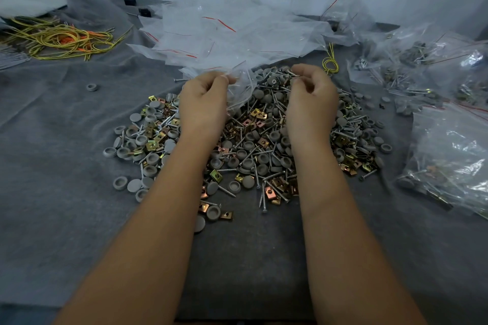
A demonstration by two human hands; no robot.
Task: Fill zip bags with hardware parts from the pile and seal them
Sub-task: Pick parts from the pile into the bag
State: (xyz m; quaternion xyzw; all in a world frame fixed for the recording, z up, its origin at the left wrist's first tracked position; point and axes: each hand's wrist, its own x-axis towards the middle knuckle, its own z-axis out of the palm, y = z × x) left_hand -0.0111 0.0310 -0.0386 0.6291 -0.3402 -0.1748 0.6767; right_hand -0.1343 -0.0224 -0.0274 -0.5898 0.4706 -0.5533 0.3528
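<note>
**Q:** What sits in the middle?

**A:** A pile (250, 145) of hardware on a grey cloth (66, 192): grey round caps, silver screws, and brass and copper-toned square clips, all mixed. Both bare forearms reach in from 6 o'clock, over the pile.

**Q:** What are the hands doing?

**A:** The left hand (202, 103) is curled, its fingertips pinching the edge of a clear bag (241, 87), which hangs crumpled between the two hands, over the pile's 12 o'clock side. The right hand (311, 97) is also curled, thumb and fingertips pressed together at about the pile's 1 o'clock. Something small and metallic seems caught there, but I cannot tell what, or whether it is truly held.

**Q:** Where are the other bags?

**A:** A loose heap of empty bags (232, 31) with red zip lines lies at 12 o'clock, just beyond the hands. At 3 o'clock, filled bags (449, 140) of the same parts lie overlapping.

**Q:** Anything else?

**A:** A tangle of yellow and orange cords (60, 38) at 10 o'clock, a small yellow loop (330, 63) at 1 o'clock beside the pile, and one stray cap (92, 87) at 9 o'clock, well apart.
</note>
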